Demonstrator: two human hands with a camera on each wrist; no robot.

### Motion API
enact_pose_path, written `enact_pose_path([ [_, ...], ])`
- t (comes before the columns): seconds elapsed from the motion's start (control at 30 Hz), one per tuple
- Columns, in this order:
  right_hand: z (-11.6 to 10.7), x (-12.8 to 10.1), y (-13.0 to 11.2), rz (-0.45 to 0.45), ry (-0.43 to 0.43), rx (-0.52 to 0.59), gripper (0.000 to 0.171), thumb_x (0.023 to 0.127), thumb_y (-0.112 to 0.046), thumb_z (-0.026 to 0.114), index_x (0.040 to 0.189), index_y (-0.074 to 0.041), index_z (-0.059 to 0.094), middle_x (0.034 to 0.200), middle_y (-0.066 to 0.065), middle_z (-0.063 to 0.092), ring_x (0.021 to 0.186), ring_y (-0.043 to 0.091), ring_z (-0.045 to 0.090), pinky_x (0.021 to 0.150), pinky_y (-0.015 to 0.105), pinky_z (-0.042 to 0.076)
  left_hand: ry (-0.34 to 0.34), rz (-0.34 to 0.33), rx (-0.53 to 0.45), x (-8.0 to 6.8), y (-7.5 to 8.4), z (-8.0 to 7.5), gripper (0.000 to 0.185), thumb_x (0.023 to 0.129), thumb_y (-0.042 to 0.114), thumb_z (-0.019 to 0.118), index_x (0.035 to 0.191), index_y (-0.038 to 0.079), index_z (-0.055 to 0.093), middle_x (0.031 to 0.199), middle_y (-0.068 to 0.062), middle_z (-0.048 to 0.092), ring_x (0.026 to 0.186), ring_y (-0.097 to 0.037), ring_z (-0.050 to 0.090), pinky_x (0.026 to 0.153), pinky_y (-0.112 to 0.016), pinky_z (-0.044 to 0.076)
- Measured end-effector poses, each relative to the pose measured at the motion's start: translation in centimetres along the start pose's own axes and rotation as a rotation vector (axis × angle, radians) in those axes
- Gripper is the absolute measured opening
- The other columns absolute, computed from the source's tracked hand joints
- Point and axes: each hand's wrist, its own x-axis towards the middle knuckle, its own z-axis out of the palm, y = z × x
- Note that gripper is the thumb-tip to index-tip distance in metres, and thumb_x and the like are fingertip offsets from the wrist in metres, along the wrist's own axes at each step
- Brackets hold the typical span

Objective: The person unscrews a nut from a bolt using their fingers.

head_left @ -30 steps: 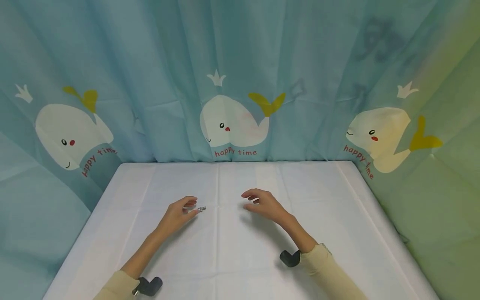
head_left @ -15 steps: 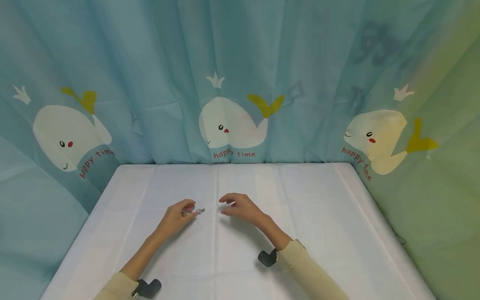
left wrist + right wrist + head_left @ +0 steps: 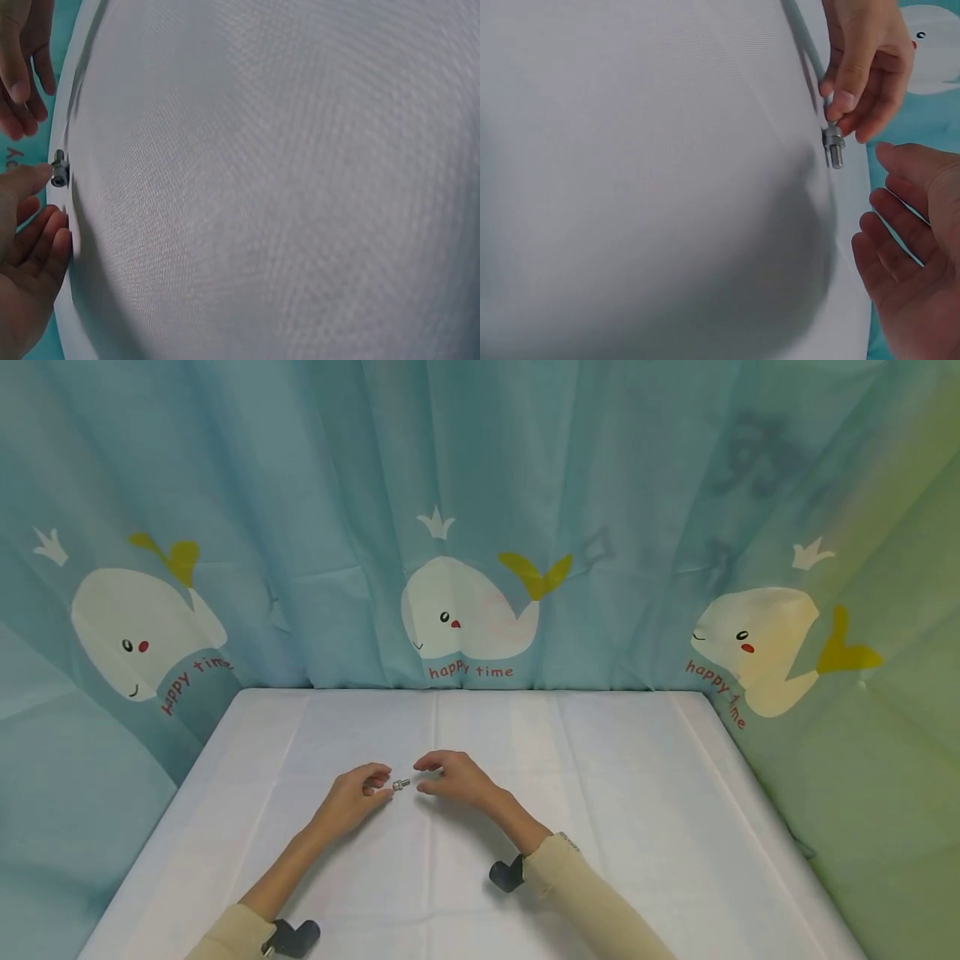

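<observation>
A small silver metal bolt [image 3: 401, 784], with a thick end and a thinner threaded shank [image 3: 836, 156], lies on the white cloth between the two hands. Just left of it is my left hand [image 3: 352, 797]; its thumb tip is right at the thick end and its fingers are spread from the thumb. From the right comes my right hand [image 3: 456, 779], fingers loosely bent and thumb apart, with nothing between them. The right wrist view shows the right hand [image 3: 915, 240] a short gap from the shank. In the left wrist view the bolt [image 3: 59, 169] sits beside the left thumb.
A white cloth covers the table [image 3: 600, 760], with fold creases running across it. Blue-green curtains [image 3: 337, 527] printed with whales stand along the back and sides. A black device [image 3: 507, 873] sits at the right wrist, another black device [image 3: 296, 937] at the left.
My right hand has moved left to the bolt's shank end. The left thumb has drawn back slightly from the bolt, which stays in place on the cloth.
</observation>
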Motion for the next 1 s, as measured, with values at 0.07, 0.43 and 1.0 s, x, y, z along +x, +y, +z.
enact_pose_path([
  [0.07,0.3,0.3,0.0,-0.005,0.001,-0.014,0.029,0.089,-0.014,0.076,0.117,-0.007,0.072,0.115,0.001,0.070,0.109,0.015,0.062,0.089,0.024,0.052,0.003,0.016,0.015,0.0,-0.1,0.1,0.032,0.087,0.003,0.077,0.116,-0.007,0.065,0.107,-0.015,0.069,0.096,-0.029,0.067,0.081,-0.040,0.057],
  [0.43,1.5,0.9,0.5,-0.020,-0.011,-0.110,0.028,0.090,-0.016,0.077,0.116,-0.007,0.072,0.116,0.002,0.069,0.109,0.013,0.062,0.093,0.024,0.049,0.030,0.075,0.082,0.4,0.2,0.6,0.023,0.085,0.002,0.079,0.105,-0.004,0.069,0.095,-0.009,0.067,0.087,-0.025,0.063,0.073,-0.034,0.053],
  [1.0,2.6,2.0,0.6,-0.101,0.027,-0.256,0.015,0.090,-0.011,0.075,0.104,-0.009,0.076,0.101,-0.001,0.071,0.099,0.012,0.063,0.091,0.024,0.049,0.037,0.075,0.113,1.0,-0.5,1.2,0.012,0.084,0.000,0.079,0.095,0.003,0.074,0.089,-0.002,0.065,0.082,-0.018,0.059,0.072,-0.033,0.052],
])
